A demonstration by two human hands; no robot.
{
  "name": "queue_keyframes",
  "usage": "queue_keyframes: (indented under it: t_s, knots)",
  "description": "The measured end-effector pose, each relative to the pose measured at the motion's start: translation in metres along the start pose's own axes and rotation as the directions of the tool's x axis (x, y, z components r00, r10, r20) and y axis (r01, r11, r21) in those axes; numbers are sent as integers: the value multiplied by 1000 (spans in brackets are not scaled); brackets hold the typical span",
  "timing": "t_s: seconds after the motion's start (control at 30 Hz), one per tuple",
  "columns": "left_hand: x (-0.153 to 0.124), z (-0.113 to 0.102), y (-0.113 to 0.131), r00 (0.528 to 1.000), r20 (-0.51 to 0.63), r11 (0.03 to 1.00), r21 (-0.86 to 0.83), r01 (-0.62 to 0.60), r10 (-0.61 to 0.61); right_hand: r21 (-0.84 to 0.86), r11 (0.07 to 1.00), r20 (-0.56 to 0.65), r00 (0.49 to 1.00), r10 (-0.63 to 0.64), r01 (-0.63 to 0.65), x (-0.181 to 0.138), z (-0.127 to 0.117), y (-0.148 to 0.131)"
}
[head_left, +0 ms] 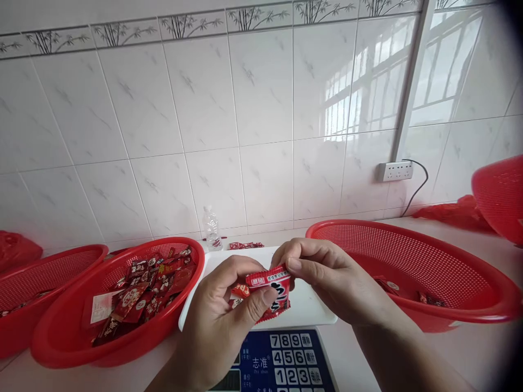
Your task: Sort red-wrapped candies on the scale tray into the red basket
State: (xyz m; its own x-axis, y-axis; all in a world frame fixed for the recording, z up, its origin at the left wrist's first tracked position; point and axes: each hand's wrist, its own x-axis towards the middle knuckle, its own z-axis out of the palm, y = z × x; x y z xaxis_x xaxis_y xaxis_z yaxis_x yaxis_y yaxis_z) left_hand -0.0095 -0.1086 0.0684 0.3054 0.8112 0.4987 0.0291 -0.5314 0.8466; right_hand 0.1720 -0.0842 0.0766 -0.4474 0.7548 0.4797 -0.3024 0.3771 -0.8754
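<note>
A small red candy packet (274, 280) with white and black lettering is held up over the white pan (314, 305) of a weighing scale. My left hand (223, 305) is closed around it, thumb pressed on its printed front. Another bit of red wrapper shows behind that thumb, partly hidden by the fingers. My right hand (327, 275) pinches the packet's upper right corner between thumb and forefinger. Below the hands lies the scale's blue keypad (286, 359) with white number keys.
On the left, a red basket (196, 261) holds many red packets and a white label; another basket (53, 261) stands beyond it. A large red basket (482, 310) with a few packets is on the right. A clear bottle (211, 231) stands by the tiled wall, near a power strip (395, 171).
</note>
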Motion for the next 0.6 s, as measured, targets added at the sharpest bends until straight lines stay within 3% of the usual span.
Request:
queue_keyframes:
  t_s: [0.13,0.43,0.6]
  knots:
    - [0,1,1,997,-5,997,24,-72,72,-28,1000,16,1000,-13,13,-1,-1,-2]
    - [-2,4,0,985,-59,987,12,-160,161,-319,947,54,999,-5,22,-6,2,-6]
    - [-2,4,-3,960,-64,959,106,-265,272,-325,944,38,999,-39,49,-6,5,-7]
